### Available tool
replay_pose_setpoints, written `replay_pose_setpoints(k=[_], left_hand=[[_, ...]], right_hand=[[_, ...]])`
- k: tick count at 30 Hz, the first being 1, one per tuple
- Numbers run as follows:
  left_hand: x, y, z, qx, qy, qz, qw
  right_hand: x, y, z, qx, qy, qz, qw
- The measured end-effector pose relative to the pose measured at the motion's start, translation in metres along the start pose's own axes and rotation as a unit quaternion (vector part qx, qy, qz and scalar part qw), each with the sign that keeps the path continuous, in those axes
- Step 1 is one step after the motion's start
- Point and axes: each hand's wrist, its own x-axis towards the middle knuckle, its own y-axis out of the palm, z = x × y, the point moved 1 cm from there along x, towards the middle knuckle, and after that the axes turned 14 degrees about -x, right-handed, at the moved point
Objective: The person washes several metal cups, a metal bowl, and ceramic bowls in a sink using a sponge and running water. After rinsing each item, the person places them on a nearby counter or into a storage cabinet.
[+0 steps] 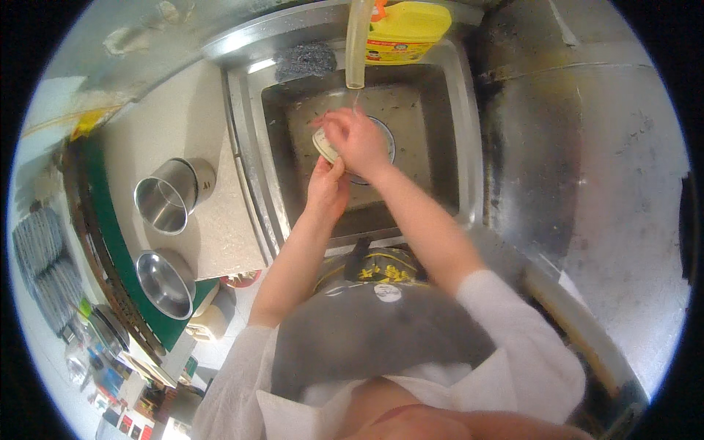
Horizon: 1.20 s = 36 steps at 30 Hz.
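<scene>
Over the sink basin [441, 143], my left hand [329, 190] holds a small pale bowl [324, 146] by its lower edge, thumb on the near side. The bowl is tilted and bears dark marks on its outside. My right hand [360, 144] lies across the bowl, slightly blurred, and covers most of it; its grip is hard to make out. Beneath my hands shows part of a round, dark-rimmed dish [389, 135], otherwise hidden. A translucent hose [356, 60] ends just above my right hand, with a thin stream of water below its mouth.
A steel-wool scourer [306, 60] and a yellow detergent jug [410, 33] sit on the sink's back ledge. Left, steel pots [165, 203] stand on a pale counter [154, 121], with a steel bowl [165, 283] nearer me. A metal surface [550, 165] borders the right.
</scene>
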Motion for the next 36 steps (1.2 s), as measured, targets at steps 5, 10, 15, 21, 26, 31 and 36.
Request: replay_pose_setpoints(k=[5,10,15,21,26,31,36], left_hand=[[-0.007,-0.008,-0.005,-0.007,0.024,0.096,0.995],[0.004,-0.012,-0.009,-0.043,0.031,0.068,0.996],[0.011,-0.016,-0.009,-0.053,-0.001,0.044,0.998],[0.006,-0.015,-0.01,0.035,-0.018,0.083,0.996],[-0.002,-0.021,-0.02,0.001,-0.054,0.172,0.984],[0.029,-0.039,-0.025,0.115,-0.072,0.092,0.986],[0.023,-0.011,-0.032,0.093,-0.323,0.045,0.941]], right_hand=[[0.027,-0.014,-0.064,0.288,0.286,0.259,0.876],[-0.012,-0.029,0.006,0.099,0.046,0.032,0.994],[-0.034,-0.028,0.025,-0.038,-0.071,-0.087,0.993],[-0.004,-0.028,0.002,0.099,0.096,0.075,0.988],[0.004,-0.035,-0.067,0.482,0.281,0.277,0.783],[-0.006,-0.042,-0.065,0.436,0.276,0.126,0.847],[-0.026,-0.064,-0.015,-0.117,-0.077,0.117,0.983]])
